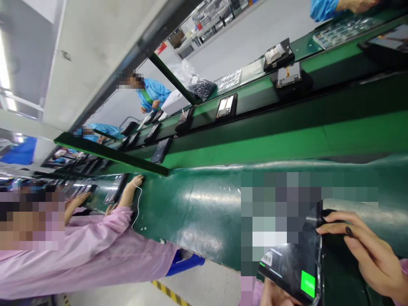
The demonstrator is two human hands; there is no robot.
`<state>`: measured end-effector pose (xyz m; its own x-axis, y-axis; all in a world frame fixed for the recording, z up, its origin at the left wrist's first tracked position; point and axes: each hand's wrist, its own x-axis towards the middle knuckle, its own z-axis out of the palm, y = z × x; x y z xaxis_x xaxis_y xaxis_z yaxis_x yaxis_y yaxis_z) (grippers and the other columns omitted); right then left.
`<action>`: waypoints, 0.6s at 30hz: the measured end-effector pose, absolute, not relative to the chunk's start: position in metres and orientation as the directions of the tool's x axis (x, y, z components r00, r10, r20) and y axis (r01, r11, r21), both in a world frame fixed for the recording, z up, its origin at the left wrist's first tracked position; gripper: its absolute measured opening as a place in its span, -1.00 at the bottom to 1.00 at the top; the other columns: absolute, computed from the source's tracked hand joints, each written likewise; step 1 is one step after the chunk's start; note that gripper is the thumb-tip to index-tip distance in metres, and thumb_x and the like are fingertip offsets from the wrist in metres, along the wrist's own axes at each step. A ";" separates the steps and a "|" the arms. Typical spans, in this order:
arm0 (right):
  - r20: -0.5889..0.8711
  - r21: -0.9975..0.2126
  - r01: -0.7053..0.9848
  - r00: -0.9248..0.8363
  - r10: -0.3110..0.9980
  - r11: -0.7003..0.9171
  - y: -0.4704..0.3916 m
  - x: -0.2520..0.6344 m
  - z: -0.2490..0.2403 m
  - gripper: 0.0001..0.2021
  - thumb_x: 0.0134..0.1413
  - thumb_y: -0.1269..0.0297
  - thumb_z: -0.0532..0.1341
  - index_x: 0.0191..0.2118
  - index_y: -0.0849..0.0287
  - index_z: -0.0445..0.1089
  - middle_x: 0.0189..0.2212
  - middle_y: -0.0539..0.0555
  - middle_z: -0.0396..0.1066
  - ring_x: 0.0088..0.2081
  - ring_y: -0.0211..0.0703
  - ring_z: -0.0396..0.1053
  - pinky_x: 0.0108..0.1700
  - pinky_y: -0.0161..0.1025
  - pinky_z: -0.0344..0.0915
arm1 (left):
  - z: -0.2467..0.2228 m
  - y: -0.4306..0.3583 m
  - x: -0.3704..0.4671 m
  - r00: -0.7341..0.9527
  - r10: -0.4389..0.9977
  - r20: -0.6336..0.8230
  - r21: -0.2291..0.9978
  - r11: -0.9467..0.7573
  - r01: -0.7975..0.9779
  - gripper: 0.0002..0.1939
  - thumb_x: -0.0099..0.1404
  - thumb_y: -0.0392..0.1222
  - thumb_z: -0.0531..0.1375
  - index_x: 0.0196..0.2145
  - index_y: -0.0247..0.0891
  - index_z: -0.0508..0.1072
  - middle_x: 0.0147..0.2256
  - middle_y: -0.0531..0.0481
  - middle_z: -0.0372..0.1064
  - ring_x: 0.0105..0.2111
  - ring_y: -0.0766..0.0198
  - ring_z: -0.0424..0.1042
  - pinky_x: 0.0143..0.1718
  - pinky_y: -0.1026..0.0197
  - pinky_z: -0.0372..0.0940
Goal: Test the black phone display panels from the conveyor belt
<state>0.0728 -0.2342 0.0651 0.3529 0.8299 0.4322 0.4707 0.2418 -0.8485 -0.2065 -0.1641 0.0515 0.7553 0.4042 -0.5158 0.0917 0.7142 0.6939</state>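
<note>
Device (glossy black) over left hand

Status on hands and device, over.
Left hand under touchscreen device. Right hand, fingers at its edge. Green square lit. Pixelation hides part of device.

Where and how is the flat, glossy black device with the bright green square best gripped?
Probably by its long, thin right edge, approached from the right, fingertips kept off the broad face: the flat, glossy black device is slim and tilted, and the left hand is at its lower edge.
</note>
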 end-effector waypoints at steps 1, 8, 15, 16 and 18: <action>0.428 -0.860 0.452 0.383 0.819 0.238 -0.232 0.073 0.066 -0.68 0.73 0.24 -0.09 0.09 0.03 0.42 -0.01 0.06 0.36 0.09 0.02 0.26 0.18 -0.26 0.12 | 0.052 -0.160 -0.209 0.746 0.432 -0.506 0.704 0.707 0.068 -0.05 0.07 0.36 0.42 0.29 -0.04 0.24 0.07 -0.22 0.40 0.04 -0.20 0.46 0.13 -0.19 0.36; 0.404 -0.882 0.419 0.438 0.803 0.215 -0.225 0.072 0.063 -0.69 0.73 0.18 -0.04 0.05 0.05 0.44 0.02 0.04 0.31 0.07 -0.04 0.26 0.20 -0.42 0.04 | 0.056 -0.117 -0.223 0.540 0.730 -0.419 0.773 0.599 -0.210 -0.34 0.22 0.11 0.43 0.20 -0.08 0.37 -0.06 -0.16 0.47 -0.19 0.00 0.55 -0.22 0.05 0.54; 0.405 -0.890 0.390 0.448 0.797 0.234 -0.222 0.073 0.044 -0.70 0.74 0.18 -0.05 0.05 0.09 0.41 0.03 0.08 0.26 0.08 0.00 0.24 0.17 -0.37 0.05 | 0.085 -0.036 -0.187 0.468 0.829 -0.305 0.860 0.451 -0.240 -0.42 0.30 0.07 0.39 0.16 -0.14 0.32 -0.15 -0.11 0.49 -0.38 0.14 0.52 -0.47 0.13 0.52; 0.405 -0.892 0.388 0.454 0.794 0.233 -0.221 0.073 0.042 -0.71 0.73 0.18 -0.04 0.04 0.08 0.41 0.02 0.08 0.26 0.08 0.01 0.24 0.17 -0.36 0.04 | 0.088 -0.023 -0.174 0.470 0.836 -0.285 0.863 0.437 -0.253 -0.44 0.30 0.06 0.39 0.13 -0.17 0.33 -0.12 -0.12 0.48 -0.30 0.09 0.53 -0.44 0.12 0.53; 0.412 -0.889 0.392 0.461 0.786 0.236 -0.219 0.075 0.038 -0.71 0.73 0.16 -0.04 0.04 0.08 0.40 0.01 0.08 0.25 0.07 0.00 0.25 0.15 -0.36 0.05 | 0.091 0.001 -0.143 0.469 0.847 -0.250 0.855 0.420 -0.304 -0.49 0.31 0.04 0.38 0.10 -0.18 0.34 -0.02 -0.15 0.45 -0.11 0.02 0.52 -0.28 0.04 0.55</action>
<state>0.0745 -0.2191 0.0382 0.4613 0.7857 0.4122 0.3923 0.2361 -0.8890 -0.1427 0.0012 0.0911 0.4686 0.8473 -0.2500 -0.3038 0.4203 0.8550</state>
